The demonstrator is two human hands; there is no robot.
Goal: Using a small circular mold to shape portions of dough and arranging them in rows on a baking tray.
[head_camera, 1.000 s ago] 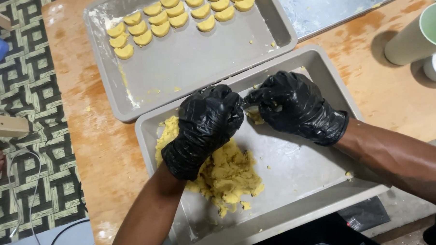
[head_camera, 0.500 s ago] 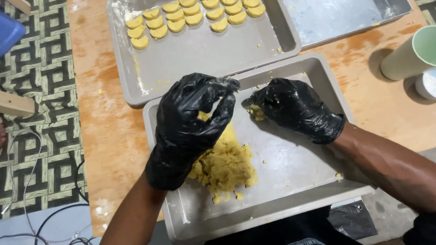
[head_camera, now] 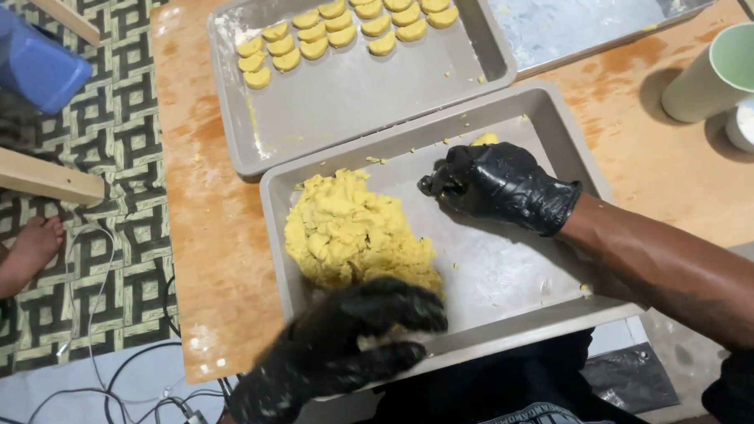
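dough pile [head_camera: 353, 234] sits left-centre in the near tray [head_camera: 513, 274], running up-down in the frame. left hand [head_camera: 348, 347], black glove, is at its bottom edge, fingers curled narrow, looks like pinching a bit, blurry though. right hand [head_camera: 497, 183] is off to the pile's upper right, fingers bunched tight, can't tell on what.

Both my hands wear glossy black gloves, the left hand [head_camera: 348, 351] too blurred to show more. The dough [head_camera: 352, 229] is pale yellow, like the shaped pieces [head_camera: 345, 25] on the far grey tray [head_camera: 356, 96]. The table [head_camera: 211, 243] is orange-brown wood; the floor mat [head_camera: 108, 179] is green with a cream geometric pattern.
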